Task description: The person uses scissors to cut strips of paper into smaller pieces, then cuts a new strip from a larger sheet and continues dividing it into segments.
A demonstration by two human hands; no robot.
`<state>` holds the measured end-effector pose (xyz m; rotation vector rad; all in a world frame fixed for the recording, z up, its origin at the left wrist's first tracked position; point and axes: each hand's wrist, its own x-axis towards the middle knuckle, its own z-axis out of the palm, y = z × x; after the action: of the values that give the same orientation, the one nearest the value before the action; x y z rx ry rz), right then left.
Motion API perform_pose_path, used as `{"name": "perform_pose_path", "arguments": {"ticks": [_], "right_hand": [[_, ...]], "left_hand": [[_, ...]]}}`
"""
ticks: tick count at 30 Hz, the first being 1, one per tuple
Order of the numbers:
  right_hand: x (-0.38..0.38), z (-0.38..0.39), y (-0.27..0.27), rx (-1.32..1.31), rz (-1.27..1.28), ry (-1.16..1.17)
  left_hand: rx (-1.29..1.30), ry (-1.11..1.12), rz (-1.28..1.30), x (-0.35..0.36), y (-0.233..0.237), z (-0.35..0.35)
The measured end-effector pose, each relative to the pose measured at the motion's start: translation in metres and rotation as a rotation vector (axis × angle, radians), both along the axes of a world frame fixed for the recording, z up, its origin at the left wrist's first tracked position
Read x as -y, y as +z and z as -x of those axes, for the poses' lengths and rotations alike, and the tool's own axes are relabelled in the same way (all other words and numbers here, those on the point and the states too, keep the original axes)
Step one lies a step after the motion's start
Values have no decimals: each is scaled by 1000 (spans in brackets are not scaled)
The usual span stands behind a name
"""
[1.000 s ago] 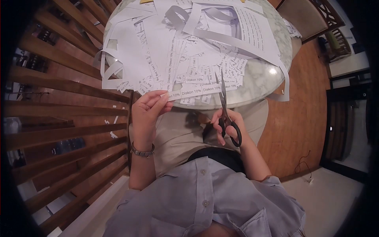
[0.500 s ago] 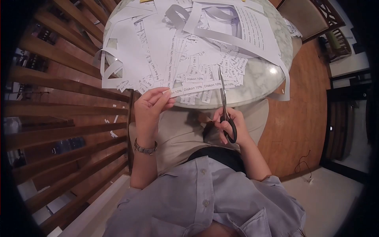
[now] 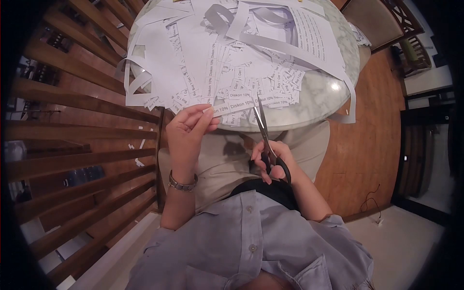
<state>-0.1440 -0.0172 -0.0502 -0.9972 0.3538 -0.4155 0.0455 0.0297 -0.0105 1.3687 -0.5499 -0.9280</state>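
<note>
My left hand (image 3: 190,133) pinches the left end of a narrow paper strip (image 3: 241,104) printed "Diskon 10%" between thumb and fingers, above the table's near edge. In my right hand (image 3: 286,153) is a pair of scissors (image 3: 263,129) with black handles, thumb and fingers through the loops. The blades are parted and point away from me, placed across the strip near its right part. Small cut paper slips (image 3: 237,83), reading "Buy 1 Get 1" and "Diskon 10%", lie in a loose pile just beyond the strip.
The round marble table (image 3: 328,93) holds overlapping white sheets (image 3: 159,72) at left. A printed sheet (image 3: 314,36) and curled paper offcuts (image 3: 285,49) lie at the far right. A slatted wooden railing (image 3: 87,126) stands at left, with paper scraps (image 3: 139,163) on the floor beyond.
The scissors have shifted left along the strip, and their blades and handles have spread apart. My left hand has barely moved and still pinches the strip.
</note>
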Motion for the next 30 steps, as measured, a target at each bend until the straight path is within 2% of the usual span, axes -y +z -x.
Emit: {"name": "perform_pose_path", "arguments": {"ticks": [26, 30], "right_hand": [[4, -1, 3, -9, -15, -69], [3, -2, 10, -125, -45, -127]], "left_hand": [[8, -54, 16, 0, 0, 11], [52, -55, -19, 2, 2, 11]]}}
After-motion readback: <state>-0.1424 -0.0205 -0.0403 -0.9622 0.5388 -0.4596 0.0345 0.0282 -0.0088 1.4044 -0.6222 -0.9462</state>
